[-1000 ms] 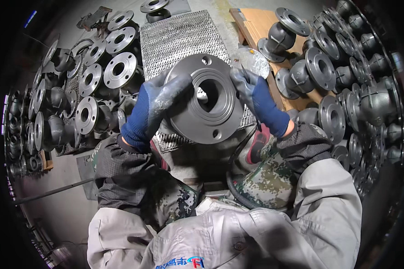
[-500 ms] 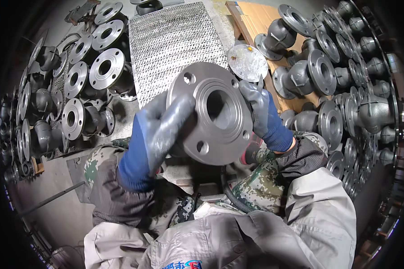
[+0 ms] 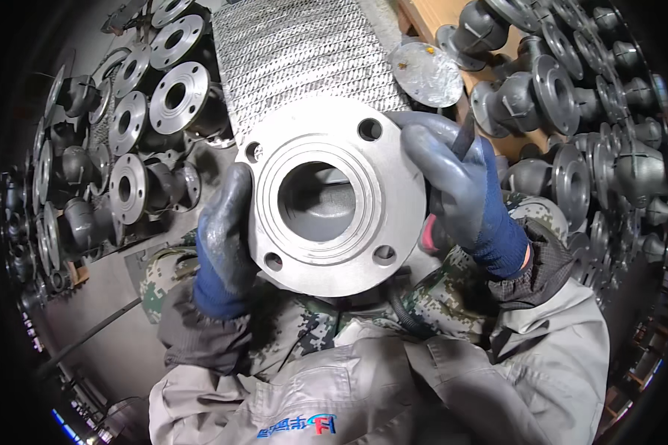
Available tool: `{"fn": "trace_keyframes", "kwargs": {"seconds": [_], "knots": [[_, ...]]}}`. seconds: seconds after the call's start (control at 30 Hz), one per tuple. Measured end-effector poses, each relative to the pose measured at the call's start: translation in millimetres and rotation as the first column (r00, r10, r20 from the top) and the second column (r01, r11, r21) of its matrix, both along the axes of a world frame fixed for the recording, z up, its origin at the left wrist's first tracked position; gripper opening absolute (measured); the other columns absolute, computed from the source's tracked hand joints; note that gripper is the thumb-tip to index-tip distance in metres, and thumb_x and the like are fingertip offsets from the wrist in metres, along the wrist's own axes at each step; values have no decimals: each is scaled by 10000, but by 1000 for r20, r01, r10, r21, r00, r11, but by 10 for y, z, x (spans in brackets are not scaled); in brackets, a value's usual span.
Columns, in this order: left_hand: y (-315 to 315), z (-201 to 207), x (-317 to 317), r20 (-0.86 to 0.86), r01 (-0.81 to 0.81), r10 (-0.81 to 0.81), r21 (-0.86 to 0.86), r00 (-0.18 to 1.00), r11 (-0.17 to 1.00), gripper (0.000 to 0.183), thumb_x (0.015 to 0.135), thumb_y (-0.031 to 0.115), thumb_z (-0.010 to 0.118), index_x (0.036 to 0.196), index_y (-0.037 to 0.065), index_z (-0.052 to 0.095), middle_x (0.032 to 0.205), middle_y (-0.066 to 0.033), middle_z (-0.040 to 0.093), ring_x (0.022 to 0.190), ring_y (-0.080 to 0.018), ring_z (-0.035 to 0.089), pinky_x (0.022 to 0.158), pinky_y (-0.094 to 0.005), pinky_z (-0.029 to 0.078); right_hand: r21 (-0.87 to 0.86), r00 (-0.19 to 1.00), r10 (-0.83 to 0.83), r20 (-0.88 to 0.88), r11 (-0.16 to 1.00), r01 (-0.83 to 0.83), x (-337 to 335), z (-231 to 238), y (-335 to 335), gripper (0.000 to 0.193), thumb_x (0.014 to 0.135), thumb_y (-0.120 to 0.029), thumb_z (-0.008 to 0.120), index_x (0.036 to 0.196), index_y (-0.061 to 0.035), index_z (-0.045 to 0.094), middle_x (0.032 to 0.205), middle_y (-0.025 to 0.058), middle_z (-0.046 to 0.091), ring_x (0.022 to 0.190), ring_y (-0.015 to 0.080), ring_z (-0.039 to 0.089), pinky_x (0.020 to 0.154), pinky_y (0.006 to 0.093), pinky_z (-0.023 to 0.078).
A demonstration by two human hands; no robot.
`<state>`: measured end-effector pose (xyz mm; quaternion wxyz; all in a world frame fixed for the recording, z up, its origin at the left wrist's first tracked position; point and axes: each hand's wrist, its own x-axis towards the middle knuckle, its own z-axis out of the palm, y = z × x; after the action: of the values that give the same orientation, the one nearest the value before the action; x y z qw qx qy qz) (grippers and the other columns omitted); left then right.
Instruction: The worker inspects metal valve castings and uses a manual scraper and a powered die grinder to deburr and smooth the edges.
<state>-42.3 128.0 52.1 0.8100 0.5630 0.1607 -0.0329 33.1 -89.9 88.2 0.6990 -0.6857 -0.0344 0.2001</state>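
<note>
Between my two gloved hands a grey flanged valve body [image 3: 401, 182] is held up, its round flange facing me. Several bolt holes ring its wide central bore, and the inner wall shows through the bore. My left hand [image 3: 228, 230] grips the flange's left edge, the thumb on the rim. On the opposite edge my right hand [image 3: 453, 178] is closed round the rim, with some fingers hidden behind. A thin dark tool [image 3: 465, 135] sticks up from my right hand; its kind is unclear. Both gloves are blue knit with grey coated palms.
Behind the held part lies a silvery textured sheet [image 3: 297, 52]. A round metal disc [image 3: 427, 74] is beside it. More flanged valve bodies stand at the left [image 3: 178, 96] and crowd the right [image 3: 557, 93], some on a wooden board [image 3: 432, 16].
The valve body has turned, so its flange now faces me more squarely and looks brighter. My left hand has shifted down to the flange's edge. My right hand has moved slightly rightward.
</note>
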Motion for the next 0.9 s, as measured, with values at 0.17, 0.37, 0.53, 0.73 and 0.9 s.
{"fn": "trace_keyframes", "kwargs": {"seconds": [0.17,0.37,0.53,0.73,0.9], "knots": [[92,-108,24,-40,-104,97,-523,994,846,467,990,338,375,1264,-30,462,1217,-201,553,1080,-297,578,943,-436,490,-33,948,182,260,983,-179,16,-73,151,205,940,-127,494,1003,25,616,790,2,595,720,54,510,653,214,428],[70,-131,112,-87,-171,148,-530,985,830,455,953,259,382,1313,-13,438,1278,-187,519,1136,-311,536,1000,-447,431,171,972,67,226,980,-107,46,-165,180,198,939,-150,516,977,16,616,734,51,597,692,93,526,638,270,456],[280,-266,-27,-44,-113,104,-342,994,933,468,984,272,341,1318,-43,427,1269,-178,521,1123,-274,546,975,-403,447,72,932,-73,354,996,50,72,-529,343,176,909,-152,535,828,-6,589,639,69,550,630,158,570,607,305,462],[-178,-15,393,333,-21,-358,756,873,654,342,980,145,328,879,-79,567,761,-100,536,683,-140,498,644,-298,441,10,996,-51,79,999,51,103,-491,-253,196,940,-119,491,1002,16,618,819,62,643,773,71,565,701,256,473],[-417,151,560,505,-107,-23,227,863,968,327,952,146,424,1164,-92,492,1148,-151,536,1050,-193,543,925,-341,446,210,799,-361,481,932,294,4,-65,-654,181,890,-152,555,867,19,610,663,145,590,591,163,567,581,322,451]]}}
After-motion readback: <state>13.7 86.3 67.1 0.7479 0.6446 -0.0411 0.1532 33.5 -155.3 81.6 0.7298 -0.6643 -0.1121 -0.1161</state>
